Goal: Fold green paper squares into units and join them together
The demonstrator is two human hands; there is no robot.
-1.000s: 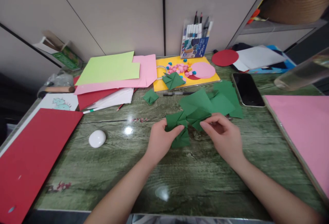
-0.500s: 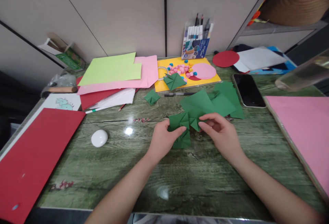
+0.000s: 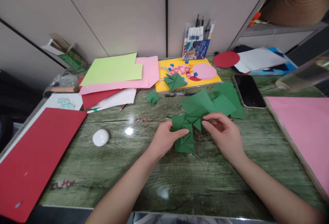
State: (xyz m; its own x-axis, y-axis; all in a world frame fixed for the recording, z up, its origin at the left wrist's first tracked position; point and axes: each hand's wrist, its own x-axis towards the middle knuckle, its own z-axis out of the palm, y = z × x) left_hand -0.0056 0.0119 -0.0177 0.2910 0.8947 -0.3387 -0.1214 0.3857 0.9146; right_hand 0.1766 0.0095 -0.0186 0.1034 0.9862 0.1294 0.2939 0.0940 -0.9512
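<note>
My left hand [image 3: 166,137] pinches a folded piece of green paper [image 3: 185,141], its thumb lying over the creased flaps and its fingers beneath. On the other side, my right hand [image 3: 224,129] holds a pointed flap of the same folded paper between thumb and fingertips. Flat green paper sheets [image 3: 199,101] lie just beyond, close to the fingers. Farther back are a small folded green paper piece [image 3: 153,97] and a larger pointed one [image 3: 175,82], which rests on the yellow sheet [image 3: 160,86].
A white egg-shaped object [image 3: 100,138] and a red sheet [image 3: 38,155] lie to the left. Lime paper [image 3: 111,69] tops a pile at the back. A phone [image 3: 249,91] and pink paper [image 3: 300,131] are on the right. A marker pack [image 3: 197,42] leans on the wall.
The folded green paper has shifted slightly right and toward me, and its flaps lie at a slightly different angle. Both hands keep their hold on it.
</note>
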